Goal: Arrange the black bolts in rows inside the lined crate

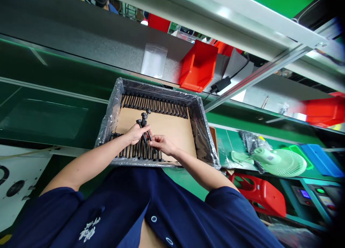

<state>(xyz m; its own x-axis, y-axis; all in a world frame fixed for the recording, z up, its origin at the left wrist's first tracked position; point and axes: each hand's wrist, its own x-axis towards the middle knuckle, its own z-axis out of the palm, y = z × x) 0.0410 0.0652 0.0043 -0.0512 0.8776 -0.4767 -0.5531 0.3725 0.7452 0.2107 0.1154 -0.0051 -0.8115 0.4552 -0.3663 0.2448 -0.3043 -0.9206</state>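
Observation:
A box lined with dark plastic film (206, 133) stands before me, with a sheet of brown cardboard (172, 131) inside. Along its far side lies a row of black rod-shaped parts with knob-like heads (156, 105); a second row (129, 151) lies along the near side. My left hand (136, 133) is closed around several of these black parts (144, 118), heads pointing up and away, above the cardboard. Close by on the right, my right hand (161, 143) pinches with its fingertips at the lower end of one of the held parts, over the near row.
Behind the box, a grey shelf carries a clear plastic bag (154, 60), a red bin (199, 66) and a black adapter with cable (221, 84). A metal post (256, 74) rises at the right. Further right are a pale green fan (277, 162), a blue tray (322, 160) and a red stool (261, 194).

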